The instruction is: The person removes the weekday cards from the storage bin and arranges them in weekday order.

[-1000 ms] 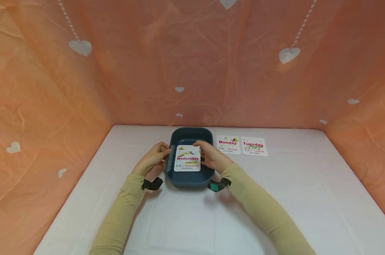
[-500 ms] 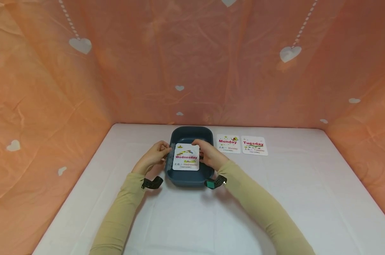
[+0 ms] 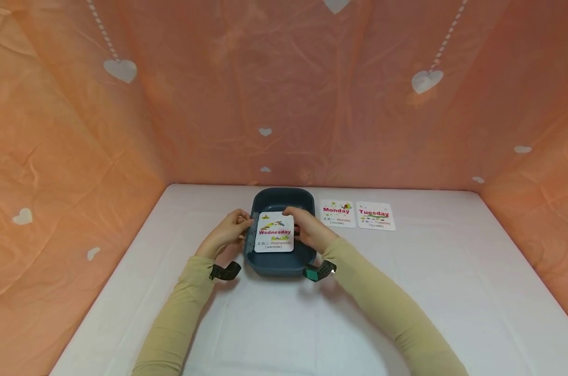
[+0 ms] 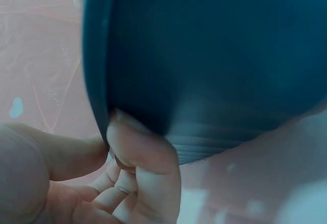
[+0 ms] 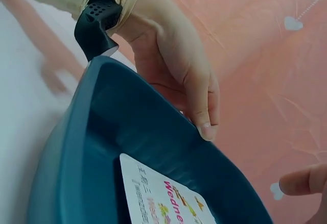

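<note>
A dark blue tray (image 3: 281, 269) with tall sides stands on the table in the head view. My left hand (image 3: 226, 232) pinches its left rim; the left wrist view shows the fingertips right at the edge of the blue wall (image 4: 153, 81). Over the tray's left side, a white card printed "Wednesday" (image 3: 274, 243) faces up. My right hand (image 3: 310, 230) holds this card by its right edge, thumb at the upper right corner. In the right wrist view the card (image 5: 158, 193) leans inside the tray, and my left hand (image 5: 191, 91) shows on the rim beyond.
Two more cards, "Monday" (image 3: 338, 213) and "Tuesday" (image 3: 375, 215), lie side by side to the right of the tray. White cloth covers the table (image 3: 274, 324). An orange backdrop (image 3: 303, 104) with hearts rises behind and at both sides.
My right hand and the "Wednesday" card have shifted slightly left over the tray, mostly in the first half second. My left hand stays on the rim.
</note>
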A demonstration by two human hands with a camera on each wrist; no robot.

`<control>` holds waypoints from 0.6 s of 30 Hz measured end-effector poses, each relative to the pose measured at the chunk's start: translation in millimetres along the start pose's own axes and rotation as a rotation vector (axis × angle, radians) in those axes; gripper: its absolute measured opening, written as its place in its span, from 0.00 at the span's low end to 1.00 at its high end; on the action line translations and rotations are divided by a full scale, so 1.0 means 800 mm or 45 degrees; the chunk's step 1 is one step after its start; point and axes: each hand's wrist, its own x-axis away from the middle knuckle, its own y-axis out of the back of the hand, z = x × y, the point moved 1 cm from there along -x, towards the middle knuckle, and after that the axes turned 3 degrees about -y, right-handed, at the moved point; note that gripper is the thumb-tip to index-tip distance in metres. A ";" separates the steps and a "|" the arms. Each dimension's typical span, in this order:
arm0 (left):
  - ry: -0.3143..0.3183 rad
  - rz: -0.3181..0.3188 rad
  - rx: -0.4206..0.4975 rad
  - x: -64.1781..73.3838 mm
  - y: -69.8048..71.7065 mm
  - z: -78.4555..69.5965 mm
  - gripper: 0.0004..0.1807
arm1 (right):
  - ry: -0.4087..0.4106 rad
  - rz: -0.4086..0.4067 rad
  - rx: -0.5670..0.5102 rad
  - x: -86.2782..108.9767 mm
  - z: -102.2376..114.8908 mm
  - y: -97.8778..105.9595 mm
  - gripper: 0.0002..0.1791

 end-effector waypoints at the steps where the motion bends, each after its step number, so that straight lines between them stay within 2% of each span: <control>1: 0.000 0.003 -0.004 0.000 0.000 0.000 0.09 | 0.012 0.018 0.033 0.001 0.000 0.000 0.29; 6: 0.014 0.005 0.009 0.000 -0.001 0.003 0.09 | 0.099 0.048 0.289 0.005 0.005 0.005 0.32; 13: -0.001 0.004 0.019 0.001 0.000 0.002 0.09 | 0.366 -0.046 0.855 0.009 0.016 0.015 0.37; 18: -0.009 0.009 0.016 -0.001 0.001 0.001 0.09 | 0.455 -0.121 1.022 0.004 0.019 0.017 0.39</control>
